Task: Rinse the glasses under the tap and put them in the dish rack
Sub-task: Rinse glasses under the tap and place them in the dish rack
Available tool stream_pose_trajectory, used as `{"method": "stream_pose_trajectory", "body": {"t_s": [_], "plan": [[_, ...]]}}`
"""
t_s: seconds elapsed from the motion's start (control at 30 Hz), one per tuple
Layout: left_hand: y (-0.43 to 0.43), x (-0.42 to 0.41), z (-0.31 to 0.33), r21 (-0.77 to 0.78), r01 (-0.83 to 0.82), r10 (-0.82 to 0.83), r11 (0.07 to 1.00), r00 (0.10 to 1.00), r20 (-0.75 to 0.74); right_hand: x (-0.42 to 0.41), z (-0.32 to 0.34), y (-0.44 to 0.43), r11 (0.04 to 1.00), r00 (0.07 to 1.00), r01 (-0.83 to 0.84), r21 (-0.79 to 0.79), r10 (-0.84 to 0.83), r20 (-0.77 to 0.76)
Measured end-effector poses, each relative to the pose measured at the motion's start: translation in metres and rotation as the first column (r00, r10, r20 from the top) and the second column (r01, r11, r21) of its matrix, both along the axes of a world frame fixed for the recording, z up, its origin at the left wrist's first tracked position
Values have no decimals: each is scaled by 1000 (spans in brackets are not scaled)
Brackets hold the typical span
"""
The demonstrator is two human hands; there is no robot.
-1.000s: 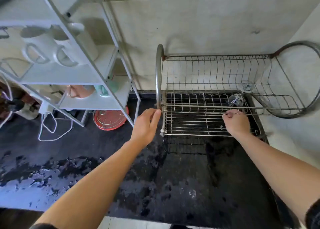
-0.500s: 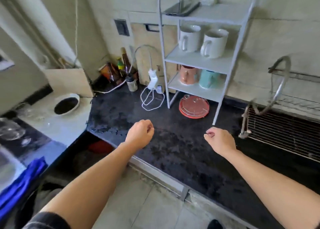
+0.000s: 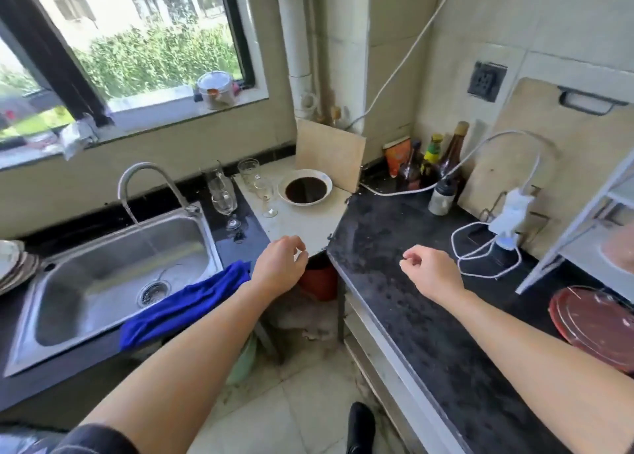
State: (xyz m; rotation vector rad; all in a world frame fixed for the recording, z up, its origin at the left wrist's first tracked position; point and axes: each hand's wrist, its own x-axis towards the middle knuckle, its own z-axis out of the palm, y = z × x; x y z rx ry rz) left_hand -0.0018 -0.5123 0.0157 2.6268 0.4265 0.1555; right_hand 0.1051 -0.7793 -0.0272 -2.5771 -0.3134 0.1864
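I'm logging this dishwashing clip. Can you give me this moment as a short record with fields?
left hand: empty, fingers loosely curled
right hand: empty, loosely curled, over the counter
tap: running into the sink
glasses: several, upright beside the sink, untouched
cloth: blue, draped over the sink's front edge
dish rack: not in view

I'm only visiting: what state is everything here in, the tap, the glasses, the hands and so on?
tap: running, thin stream
sink: no glasses in it
wine glasses: upright on the counter, look empty
bowl: holds something dark
blue cloth: draped over the sink's front edge
left hand: loosely curled, holds nothing
right hand: loosely curled, holds nothing
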Motion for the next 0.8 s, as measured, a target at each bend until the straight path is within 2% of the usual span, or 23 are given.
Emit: {"method": "stream_pose_trajectory", "body": {"t_s": [0.27,0.53,0.63,0.8], "plan": [[128,29,-19,-27,-298,297,954,954,-43,95,-11,179,958,957,-285,22,285,-45],[214,9,-55,-99,-514,504,852,857,-112,125,-27,331,852,846,-523,-22,517,-129],[243,4,-71,-128,-555,539,822,831,-139,132,-34,382,824,817,-565,-42,552,-169],[305,8,-98,-186,-578,545,795,814,-199,139,-58,462,855,839,-518,-33,501,-212]]}}
